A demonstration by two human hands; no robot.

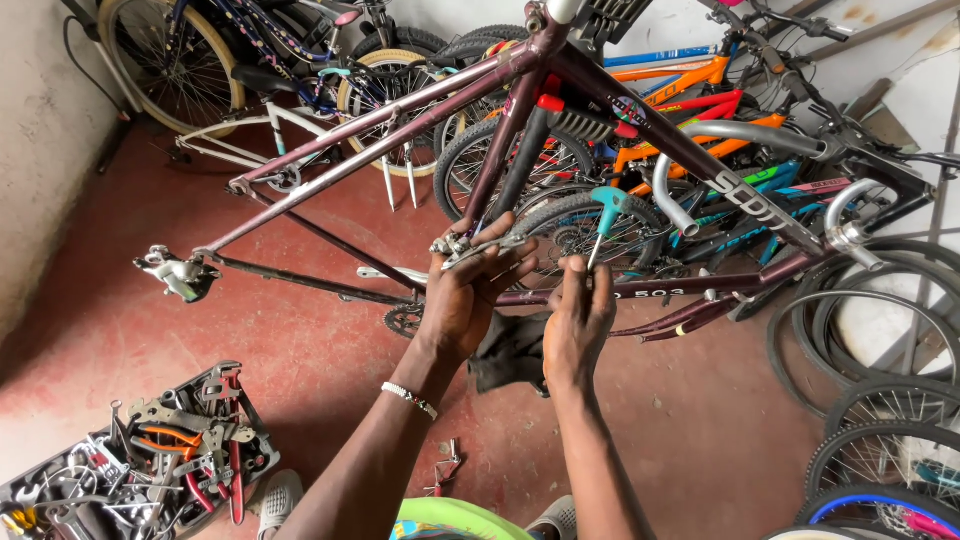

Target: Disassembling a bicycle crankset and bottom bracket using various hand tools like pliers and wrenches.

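We have our left hand (470,295) closed around a small metal brake part (470,245), fingers wrapped under it, just in front of the maroon bicycle frame (400,125), which stands wheel-less and raised in front of us. Our right hand (580,320) pinches the shaft of a teal T-handled key (603,215), tip pointing down toward the part.

The part looks rigid, light and full of small edges, probably greasy, so we judge it best held by its arms as now, not by its bolt. The key is stiff and slim; gripping the teal crossbar would give more turn than the shaft.

A dark rag (510,355) hangs below our hands. On the red floor (330,350) to the left sits a tool tray (150,465) crowded with spanners and pliers. Stacked bicycles (700,120) and loose tyres (880,400) crowd the right side, and the frame's tubes cross close around our hands, leaving little room.
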